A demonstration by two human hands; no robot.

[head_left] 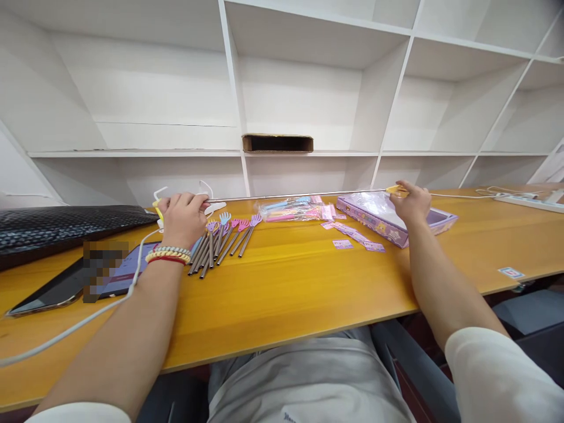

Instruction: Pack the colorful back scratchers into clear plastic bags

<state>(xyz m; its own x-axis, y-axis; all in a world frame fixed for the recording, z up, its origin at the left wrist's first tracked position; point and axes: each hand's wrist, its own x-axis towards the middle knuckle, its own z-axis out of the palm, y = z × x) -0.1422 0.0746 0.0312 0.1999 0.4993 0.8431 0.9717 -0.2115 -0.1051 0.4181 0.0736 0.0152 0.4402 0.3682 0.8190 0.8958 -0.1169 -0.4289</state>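
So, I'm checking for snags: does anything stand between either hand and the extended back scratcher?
Nothing visible does: the left hand and right hand hold the extended back scratcher, one near each end. The bagged back scratchers appear just below its middle in the view, away from both hands.

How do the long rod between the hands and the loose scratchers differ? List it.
Pose: the long rod spans from the left hand to the right hand; the loose scratchers lie bunched on the table.
Length: the rod is far longer than any loose scratcher.
Colour: the rod's right-hand end is yellow; the scratchers end in purple, blue and pink.
Both are silvery along the shaft.
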